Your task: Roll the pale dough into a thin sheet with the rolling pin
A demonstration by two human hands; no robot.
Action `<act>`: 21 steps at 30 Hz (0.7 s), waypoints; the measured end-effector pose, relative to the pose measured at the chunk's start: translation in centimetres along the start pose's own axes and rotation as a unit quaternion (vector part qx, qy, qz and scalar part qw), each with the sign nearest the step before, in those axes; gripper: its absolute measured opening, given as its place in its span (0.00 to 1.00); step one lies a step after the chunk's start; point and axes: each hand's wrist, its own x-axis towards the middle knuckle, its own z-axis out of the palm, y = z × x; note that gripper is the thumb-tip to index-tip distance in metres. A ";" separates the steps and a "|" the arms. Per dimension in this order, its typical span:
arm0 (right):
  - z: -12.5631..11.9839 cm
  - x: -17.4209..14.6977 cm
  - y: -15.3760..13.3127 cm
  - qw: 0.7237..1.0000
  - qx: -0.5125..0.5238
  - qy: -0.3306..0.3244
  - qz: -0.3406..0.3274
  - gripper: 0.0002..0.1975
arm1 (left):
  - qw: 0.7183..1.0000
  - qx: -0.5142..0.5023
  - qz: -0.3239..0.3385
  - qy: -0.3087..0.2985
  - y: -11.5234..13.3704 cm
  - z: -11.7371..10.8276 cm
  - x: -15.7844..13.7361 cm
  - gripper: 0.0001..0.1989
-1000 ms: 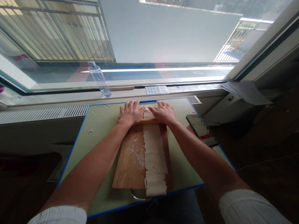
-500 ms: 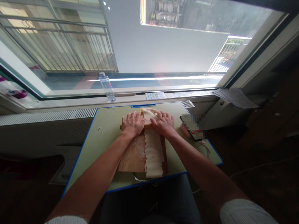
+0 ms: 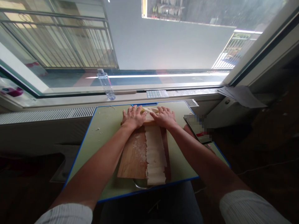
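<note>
A long strip of dough (image 3: 155, 155) with ragged edges lies lengthwise on a wooden board (image 3: 130, 163), its near end hanging past the board's front edge. Across the far part of the strip rests a rolling pin (image 3: 150, 123), mostly covered by my hands. My left hand (image 3: 134, 117) presses flat on its left part, fingers stretched forward. On the right part lies my right hand (image 3: 164, 116), also flat with fingers extended, its thumb over the dough. Beyond the pin, between both hands, more dough (image 3: 150, 110) is bunched in folds. White flour (image 3: 139, 149) dusts the board left of the strip.
The board stands on a green folding table (image 3: 93, 149) with a blue rim. A phone (image 3: 197, 129), partly blurred out, is at the table's right side. A clear bottle (image 3: 106, 85) and papers (image 3: 241, 95) are on the windowsill. Dough crumbs (image 3: 98, 129) dot the table's left.
Both hands and the rolling pin have moved slightly away from me along the dough strip. The view has shifted a little, and more of the strip shows on the near side.
</note>
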 end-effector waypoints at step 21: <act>0.1 3.3 0.1 1.000 0.023 -0.004 0.007 0.45 | 0.999 -0.002 0.017 0.034 -0.2 -0.1 3.1 0.38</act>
